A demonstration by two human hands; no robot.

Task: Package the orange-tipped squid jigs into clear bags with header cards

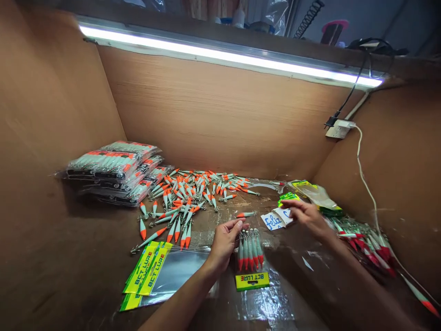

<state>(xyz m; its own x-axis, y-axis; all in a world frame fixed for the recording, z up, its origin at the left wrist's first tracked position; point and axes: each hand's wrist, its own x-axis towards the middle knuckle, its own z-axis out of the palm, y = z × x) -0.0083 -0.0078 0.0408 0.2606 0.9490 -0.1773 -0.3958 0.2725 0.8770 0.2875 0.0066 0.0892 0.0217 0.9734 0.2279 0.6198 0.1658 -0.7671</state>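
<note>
My left hand (225, 239) is closed, thumb against fingers, at the hook end of a row of pale lures with red tips (250, 250). What it pinches is hidden. Below that row, a yellow-green BCT LURE header card (252, 280) lies upside down to me. My right hand (308, 219) is at a white paper card (285, 215), its thumb and fingers closed at the edge. Beside it lies another card with blue handwriting, "feliz" (272, 220). A single orange-tipped lure (245, 214) rests just beyond my left hand.
Loose orange-and-white lures (193, 188) spread across the back. Bagged lures (113, 168) are stacked at left. Clear bags with BCT LURE headers (151, 271) lie front left. Red-tipped lures (368, 246) pile at right, under a white cable (365, 172). A lit tube (227, 53) hangs above.
</note>
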